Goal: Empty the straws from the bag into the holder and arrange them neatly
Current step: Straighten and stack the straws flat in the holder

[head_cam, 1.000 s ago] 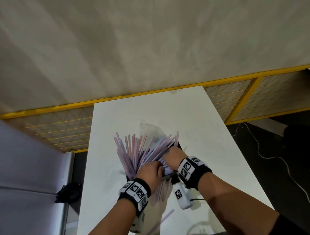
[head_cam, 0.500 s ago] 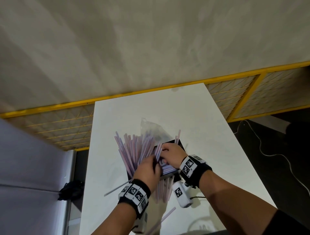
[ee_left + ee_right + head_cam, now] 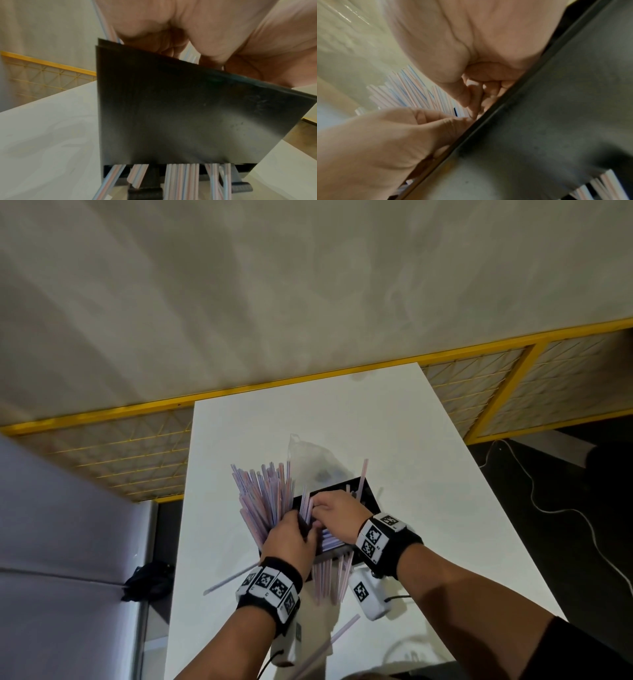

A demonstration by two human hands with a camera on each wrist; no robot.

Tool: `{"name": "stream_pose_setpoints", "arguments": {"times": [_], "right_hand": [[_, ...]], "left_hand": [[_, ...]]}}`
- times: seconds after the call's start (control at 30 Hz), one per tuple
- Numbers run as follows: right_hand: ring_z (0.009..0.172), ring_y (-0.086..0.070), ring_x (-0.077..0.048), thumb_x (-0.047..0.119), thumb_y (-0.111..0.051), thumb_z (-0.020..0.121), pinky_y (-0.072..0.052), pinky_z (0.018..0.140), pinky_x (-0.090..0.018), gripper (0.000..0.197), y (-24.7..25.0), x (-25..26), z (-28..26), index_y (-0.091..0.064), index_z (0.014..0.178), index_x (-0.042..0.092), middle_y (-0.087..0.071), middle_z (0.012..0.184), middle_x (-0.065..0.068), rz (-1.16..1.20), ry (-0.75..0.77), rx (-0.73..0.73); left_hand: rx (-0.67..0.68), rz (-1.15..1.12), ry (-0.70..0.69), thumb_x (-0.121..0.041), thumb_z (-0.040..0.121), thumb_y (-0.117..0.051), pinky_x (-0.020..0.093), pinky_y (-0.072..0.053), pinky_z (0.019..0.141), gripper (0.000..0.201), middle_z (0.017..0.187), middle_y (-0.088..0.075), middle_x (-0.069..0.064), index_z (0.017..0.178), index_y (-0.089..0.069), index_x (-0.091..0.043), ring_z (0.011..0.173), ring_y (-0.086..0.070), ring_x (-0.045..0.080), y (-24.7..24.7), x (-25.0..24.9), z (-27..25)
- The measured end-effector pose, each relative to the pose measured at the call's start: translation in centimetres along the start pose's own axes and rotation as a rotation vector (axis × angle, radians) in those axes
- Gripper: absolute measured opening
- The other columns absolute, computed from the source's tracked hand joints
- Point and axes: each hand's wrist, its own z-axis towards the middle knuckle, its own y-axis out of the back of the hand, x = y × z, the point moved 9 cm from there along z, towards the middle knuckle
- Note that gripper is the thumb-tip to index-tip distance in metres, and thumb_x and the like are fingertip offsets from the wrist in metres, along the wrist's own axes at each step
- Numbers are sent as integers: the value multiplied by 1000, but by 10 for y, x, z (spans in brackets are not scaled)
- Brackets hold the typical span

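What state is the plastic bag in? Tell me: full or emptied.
Apparently emptied: the clear bag lies slack behind the black holder; no straws visibly inside it.

I saw the holder [image 3: 368, 491] standing mid-table [image 3: 445, 491], the straws [image 3: 260, 494] fanned from its left part, the bag [image 3: 308, 457] just behind it, and loose straws [image 3: 229, 578] lying on the table before it.

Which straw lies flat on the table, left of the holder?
The lone straw lying slantwise on the table beside the left hand; the others stand in or poke from the holder.
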Motion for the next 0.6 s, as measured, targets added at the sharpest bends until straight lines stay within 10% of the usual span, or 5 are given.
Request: {"name": "stream_pose_setpoints", "arguments": {"times": [0.27,0.6], "right_hand": [[90,-71,-19,11,-54,99,-57,88,-38,26,14,-7,-2,-77,110,13,-77,102,-2,-65,-15,-12],[110,-67,-32,6,-49,102,-52,95,-33,24,19,-30,5,-69,112,-2,-71,117,-17,-433,-151,-54]], "left_hand": [[-30,-11,1,-33,95,-64,26,-45,65,16,74,-65,-4,86,-50,-32,72,-63,23,8,9,15],[-63,12,22,-29,98,-62,24,-41,64,18,70,-63,-6,82,-59,-21,67,-59,19,9,15,18]]}}
